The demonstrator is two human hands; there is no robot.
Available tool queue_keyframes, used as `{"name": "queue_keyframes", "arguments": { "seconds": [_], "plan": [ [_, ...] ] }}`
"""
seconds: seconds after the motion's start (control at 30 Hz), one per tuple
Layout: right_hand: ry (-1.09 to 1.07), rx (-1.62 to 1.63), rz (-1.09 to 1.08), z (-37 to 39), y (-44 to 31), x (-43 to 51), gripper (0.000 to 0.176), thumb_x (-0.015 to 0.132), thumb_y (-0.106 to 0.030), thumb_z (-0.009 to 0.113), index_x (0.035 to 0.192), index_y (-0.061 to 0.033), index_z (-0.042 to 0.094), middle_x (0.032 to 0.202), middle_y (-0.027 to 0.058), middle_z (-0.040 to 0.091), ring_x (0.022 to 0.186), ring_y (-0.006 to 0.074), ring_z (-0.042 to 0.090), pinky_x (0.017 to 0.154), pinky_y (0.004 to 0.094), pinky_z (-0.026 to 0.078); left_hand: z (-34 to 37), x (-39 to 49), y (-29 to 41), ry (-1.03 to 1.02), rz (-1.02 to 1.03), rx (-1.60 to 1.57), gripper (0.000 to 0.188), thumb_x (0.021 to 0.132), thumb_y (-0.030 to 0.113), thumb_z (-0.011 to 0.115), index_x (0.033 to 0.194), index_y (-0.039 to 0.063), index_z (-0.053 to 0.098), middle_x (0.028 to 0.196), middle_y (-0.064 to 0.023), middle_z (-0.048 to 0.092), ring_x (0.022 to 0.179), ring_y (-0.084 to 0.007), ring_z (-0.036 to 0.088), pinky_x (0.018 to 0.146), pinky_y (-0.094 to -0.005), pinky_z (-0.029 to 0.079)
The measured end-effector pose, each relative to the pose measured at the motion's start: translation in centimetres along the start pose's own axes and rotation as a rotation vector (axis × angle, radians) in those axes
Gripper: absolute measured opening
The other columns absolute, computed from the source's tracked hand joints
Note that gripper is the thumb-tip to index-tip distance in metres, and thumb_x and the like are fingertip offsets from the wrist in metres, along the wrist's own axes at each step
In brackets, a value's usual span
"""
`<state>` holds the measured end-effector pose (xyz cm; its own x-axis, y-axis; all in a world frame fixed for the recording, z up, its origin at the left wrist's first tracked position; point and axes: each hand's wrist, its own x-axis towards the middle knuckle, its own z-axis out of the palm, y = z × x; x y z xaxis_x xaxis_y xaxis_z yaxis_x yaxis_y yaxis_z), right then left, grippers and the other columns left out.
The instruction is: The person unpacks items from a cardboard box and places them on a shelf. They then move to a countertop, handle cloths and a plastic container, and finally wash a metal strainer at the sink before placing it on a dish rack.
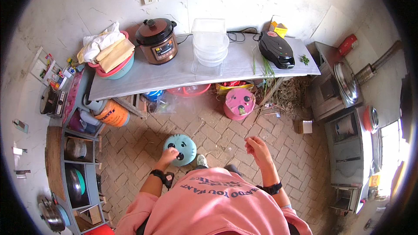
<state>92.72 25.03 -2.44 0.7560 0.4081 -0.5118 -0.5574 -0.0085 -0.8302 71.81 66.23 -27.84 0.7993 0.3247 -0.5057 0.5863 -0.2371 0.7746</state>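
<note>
My left hand point(169, 155), loosely curled with nothing visible in it, hangs over a round light-blue stool point(186, 142) with a cartoon face. Above the brick floor to the right, my right hand point(258, 150) has its fingers bent inward and holds nothing I can see. Both wrists wear black straps. Ahead stands a grey-topped table point(147, 80). On it are a brown electric pressure cooker point(158, 44), stacked clear plastic containers point(210, 47), a closed black electric baking pan point(276, 49), green stalks point(267, 68) and a small heap of chopped greens point(304, 59).
Cloths point(114, 50) fill basins at the table's left end. A pink stool point(239, 104) and an orange-wrapped gas cylinder point(112, 113) stand on the floor near the table. Shelves point(80, 147) line the left; a metal stove point(347, 83) and a grey cabinet point(347, 147) line the right.
</note>
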Motion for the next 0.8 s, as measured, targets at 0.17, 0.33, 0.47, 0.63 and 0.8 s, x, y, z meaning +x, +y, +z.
{"name": "queue_keyframes", "arguments": {
  "seconds": [0.17, 0.33, 0.47, 0.63, 0.8],
  "plan": [
    [-0.105, -0.114, -0.028, 3.0, -5.0, 8.8, 0.024, 0.100, -0.025, 0.058, 0.105, -0.0038, 0.066, 0.084, -0.0002, 0.063, 0.072, 0.0068, 0.055, 0.066, 0.0225, 0.045, -2.4, 7.6, 9.6, 0.054, -0.009, -0.139, 0.026, 0.090, 0.026, 0.069, 0.103, 0.003, 0.069, 0.087, -0.0071, 0.071, 0.081, -0.0152, 0.068, 0.071, -0.0310, 0.053],
    [-0.154, -0.136, -0.038, 3.1, -10.8, 20.0, 0.023, 0.099, -0.026, 0.060, 0.104, -0.0045, 0.066, 0.084, -0.0008, 0.063, 0.071, 0.0066, 0.056, 0.065, 0.0226, 0.046, -3.0, 13.5, 19.0, -0.055, -0.085, -0.487, 0.027, 0.093, 0.022, 0.067, 0.115, 0.005, 0.064, 0.101, -0.0032, 0.069, 0.085, -0.0109, 0.065, 0.072, -0.0242, 0.049],
    [-0.156, -0.136, -0.115, 3.7, -18.9, 31.2, 0.031, 0.100, -0.030, 0.059, 0.112, -0.0023, 0.065, 0.089, 0.0014, 0.063, 0.076, 0.0084, 0.058, 0.066, 0.0221, 0.047, -4.1, 19.2, 25.0, 0.088, -0.039, -0.572, 0.023, 0.091, 0.018, 0.066, 0.108, 0.002, 0.065, 0.090, -0.0033, 0.067, 0.075, -0.0095, 0.062, 0.063, -0.0228, 0.046],
    [-0.179, -0.276, -0.185, 6.7, -29.0, 43.8, 0.062, 0.095, -0.047, 0.063, 0.133, -0.0006, 0.049, 0.107, 0.0079, 0.059, 0.088, 0.0163, 0.058, 0.074, 0.0300, 0.050, -4.1, 25.7, 31.5, 0.211, -0.078, -0.633, 0.026, 0.092, 0.025, 0.067, 0.109, 0.005, 0.065, 0.090, -0.0030, 0.068, 0.076, -0.0098, 0.062, 0.066, -0.0235, 0.047],
    [-0.109, -0.355, -0.128, 9.6, -31.7, 51.6, 0.086, 0.086, -0.055, 0.071, 0.142, 0.0012, 0.039, 0.110, 0.0118, 0.060, 0.088, 0.0178, 0.059, 0.073, 0.0313, 0.051, -2.9, 31.6, 36.4, 0.098, -0.122, -0.677, 0.035, 0.093, 0.029, 0.068, 0.119, 0.007, 0.061, 0.104, -0.0024, 0.067, 0.091, -0.0115, 0.066, 0.077, -0.0228, 0.050]
  ]
}}
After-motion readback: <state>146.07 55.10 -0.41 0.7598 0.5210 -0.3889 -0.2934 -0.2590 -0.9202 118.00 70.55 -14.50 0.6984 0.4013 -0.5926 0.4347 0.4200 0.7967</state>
